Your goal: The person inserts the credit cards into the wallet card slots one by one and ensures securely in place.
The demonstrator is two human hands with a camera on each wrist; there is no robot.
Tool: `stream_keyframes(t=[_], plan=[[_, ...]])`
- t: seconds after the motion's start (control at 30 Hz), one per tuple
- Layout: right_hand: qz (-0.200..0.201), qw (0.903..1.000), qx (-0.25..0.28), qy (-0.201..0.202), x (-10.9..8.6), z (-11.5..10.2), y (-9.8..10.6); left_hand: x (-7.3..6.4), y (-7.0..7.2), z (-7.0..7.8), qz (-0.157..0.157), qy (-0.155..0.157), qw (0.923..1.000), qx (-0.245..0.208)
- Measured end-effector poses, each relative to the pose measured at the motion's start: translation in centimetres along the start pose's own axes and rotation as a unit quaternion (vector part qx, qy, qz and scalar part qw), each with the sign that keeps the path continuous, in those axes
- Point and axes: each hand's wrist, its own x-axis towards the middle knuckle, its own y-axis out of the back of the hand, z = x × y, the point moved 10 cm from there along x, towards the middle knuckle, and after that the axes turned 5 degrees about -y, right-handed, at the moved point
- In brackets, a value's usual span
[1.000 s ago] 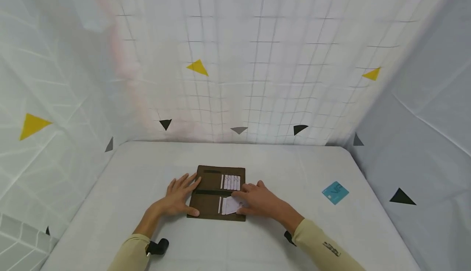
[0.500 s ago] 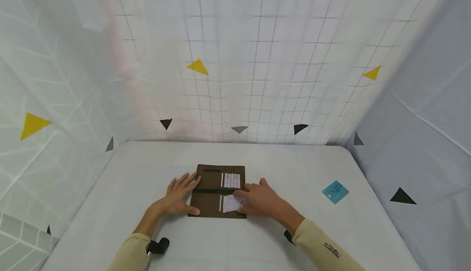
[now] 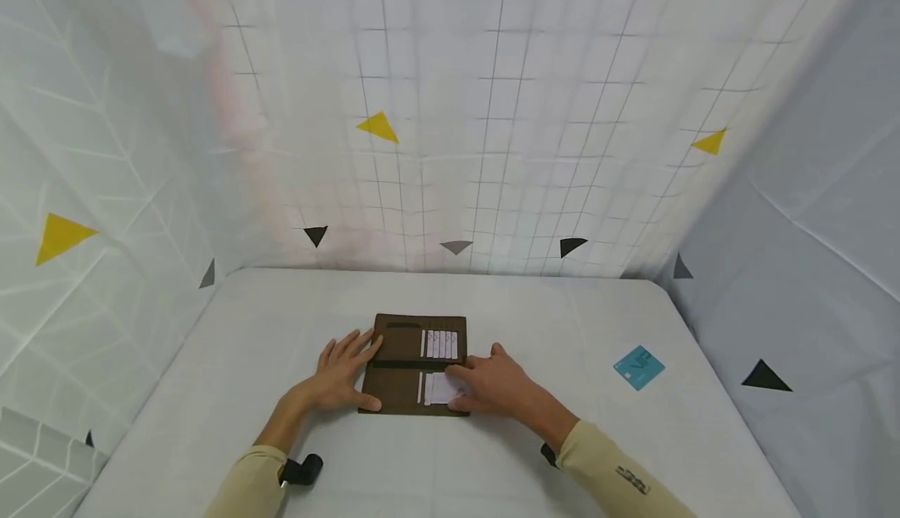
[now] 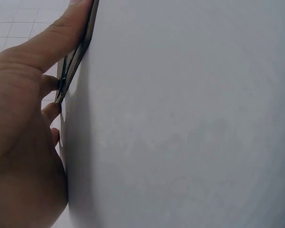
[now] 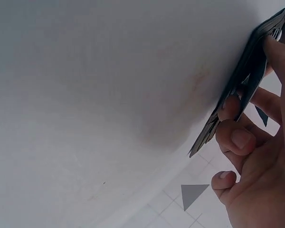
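Note:
A brown bifold wallet (image 3: 395,387) lies open in the head view, one half above the other. My left hand (image 3: 336,377) rests on its left edge with fingers spread; in the left wrist view the thumb presses along the wallet's edge (image 4: 78,54). My right hand (image 3: 498,384) pinches a pale card (image 3: 440,388) at the lower half's slots, by its right end. From the right wrist, the card (image 5: 254,81) stands tilted up from the wallet, between thumb and fingers. The fingers hide part of the card, so how deep it sits I cannot tell.
Several pale cards (image 3: 441,344) sit in slots of the wallet's upper half. A blue card marked VIP (image 3: 639,368) lies on the white table (image 3: 548,315) to the right. White sheeting with yellow and dark triangles (image 3: 380,127) surrounds the table's back and sides.
The pale card has turned from slanted to nearly level with the slots. The wallet's lower edge has shifted slightly away from me. My left hand has hardly moved.

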Motion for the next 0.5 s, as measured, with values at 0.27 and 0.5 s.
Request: stream_keyframes(t=[0.27, 0.5], plan=[[0.026, 0.9996, -0.003, -0.014, 0.32, -0.35, 0.63, -0.02, 0.23, -0.52, 0.008, -0.002, 0.9999, 0.007], [0.0, 0.9995, 0.031, -0.012, -0.1, 0.24, -0.25, 0.29, -0.27, -0.67, -0.01, -0.004, 0.9999, 0.011]])
